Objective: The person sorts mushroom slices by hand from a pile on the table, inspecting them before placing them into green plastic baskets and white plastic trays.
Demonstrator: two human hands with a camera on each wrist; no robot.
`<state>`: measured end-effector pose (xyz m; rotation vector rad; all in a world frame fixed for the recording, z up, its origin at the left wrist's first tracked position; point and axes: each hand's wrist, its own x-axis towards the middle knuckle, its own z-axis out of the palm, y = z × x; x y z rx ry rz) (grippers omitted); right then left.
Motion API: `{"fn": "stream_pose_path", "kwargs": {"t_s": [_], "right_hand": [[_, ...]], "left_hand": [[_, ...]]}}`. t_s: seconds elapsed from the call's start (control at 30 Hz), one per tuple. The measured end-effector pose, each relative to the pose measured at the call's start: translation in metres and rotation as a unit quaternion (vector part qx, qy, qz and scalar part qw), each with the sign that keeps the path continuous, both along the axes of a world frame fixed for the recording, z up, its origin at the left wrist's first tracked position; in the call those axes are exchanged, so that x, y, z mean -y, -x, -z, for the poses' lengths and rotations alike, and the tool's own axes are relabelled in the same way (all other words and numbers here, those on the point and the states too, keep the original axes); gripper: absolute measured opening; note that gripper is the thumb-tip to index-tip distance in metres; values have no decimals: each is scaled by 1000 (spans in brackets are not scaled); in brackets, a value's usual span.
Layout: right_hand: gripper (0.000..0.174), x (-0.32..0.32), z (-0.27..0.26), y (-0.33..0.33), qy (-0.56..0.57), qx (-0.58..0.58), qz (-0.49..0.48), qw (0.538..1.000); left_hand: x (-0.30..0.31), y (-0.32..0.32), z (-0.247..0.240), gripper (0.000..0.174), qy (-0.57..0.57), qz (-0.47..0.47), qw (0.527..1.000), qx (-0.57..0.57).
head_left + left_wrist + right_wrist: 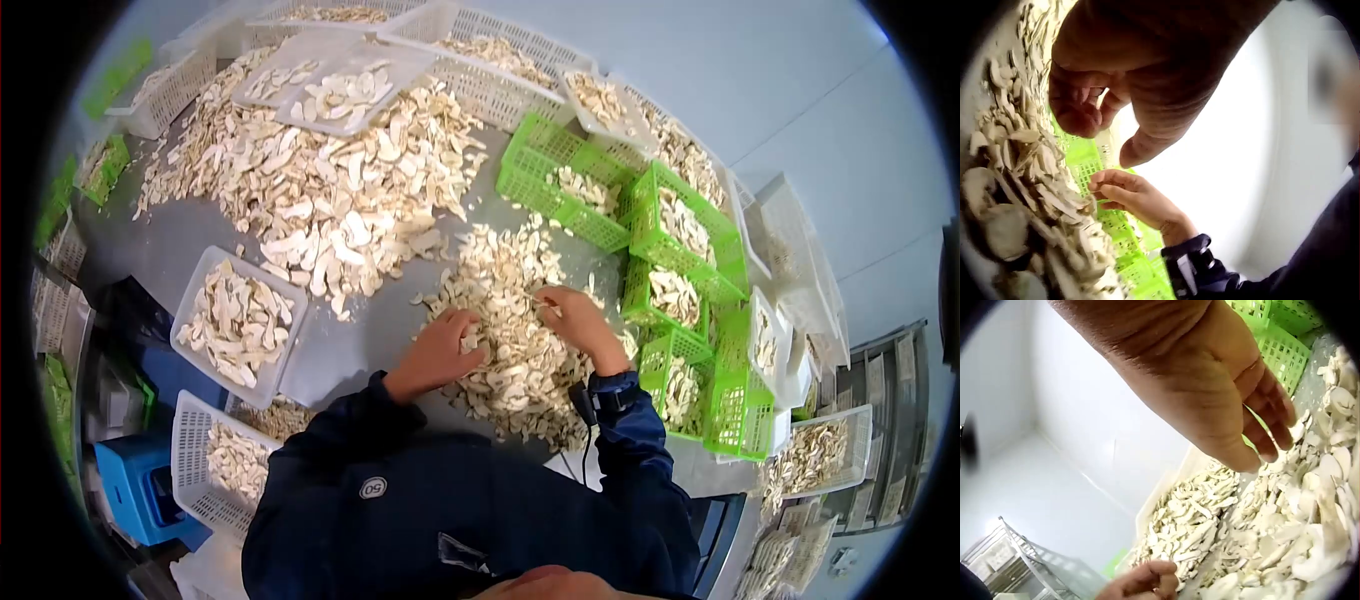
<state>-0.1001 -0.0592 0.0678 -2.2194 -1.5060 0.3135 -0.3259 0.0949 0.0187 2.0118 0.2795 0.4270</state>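
Note:
Dried, pale mushroom slices (510, 372) lie in a loose pile in front of the person. My left hand (437, 352) is at the pile's left edge, thumb apart from the loosely bent fingers. In the left wrist view nothing shows between that thumb (1138, 149) and the fingers. Over the pile's right side is my right hand (580, 320), its fingers pointing inward. The right wrist view shows its fingers (1272, 419) relaxed and slightly bent, tips right at the slices, with a gap toward the thumb. Part of each hand's fingertips is hidden.
A larger heap of slices (340, 200) spreads behind, with clear trays (345, 118) on it. Green baskets (560, 205) line the right side. A white tub (190, 340) of slices stands left, above a white basket (195, 490). White crates (500, 85) edge the back.

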Motion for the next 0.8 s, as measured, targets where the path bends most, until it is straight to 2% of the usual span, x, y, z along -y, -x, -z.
{"fn": "stream_pose_path", "kwargs": {"t_s": [0.03, 0.07, 0.1, 0.13, 0.17, 0.27, 0.4, 0.5, 0.6, 0.63, 0.73, 0.8], "right_hand": [[24, -7, 7, -3, -49, 36, -31, 998], [24, -16, 10, -4, -63, 51, -47, 996], [25, -25, 12, -4, -75, 64, -63, 993], [26, -34, 16, -5, -88, 76, -81, 990], [27, -42, 30, -11, -70, 86, -88, 990], [27, -62, 34, -15, -43, 123, -143, 981], [21, -70, 45, -28, -43, 162, -145, 975], [16, -65, 42, -34, -103, 106, -90, 985], [17, -56, 19, -35, -17, -35, 43, 998], [20, -53, 11, -33, -37, -53, 36, 997], [22, -47, 0, -32, 33, -38, 87, 995], [24, -44, 8, -35, 19, -67, 81, 994]], "left_hand": [[-5, -9, -8, 37, 60, 4, 998, 19], [-11, -20, -1, 32, 246, 9, 968, 40], [-16, -35, 11, 27, 424, 16, 904, 59], [-20, -46, 22, 21, 586, 23, 807, 76], [-21, -48, 12, 8, 671, 22, 733, 111], [-21, -50, 30, 9, 738, 69, 662, 109], [-23, -50, 42, 9, 730, 99, 667, 110], [-27, -47, 38, 10, 746, 87, 651, 112], [-37, -42, 41, 13, 750, 109, 645, 99], [-45, -42, 46, 15, 741, 134, 648, 113], [-79, -38, 26, 15, 697, 123, 689, 158], [-98, -30, 4, 16, 701, 100, 683, 180]]}}
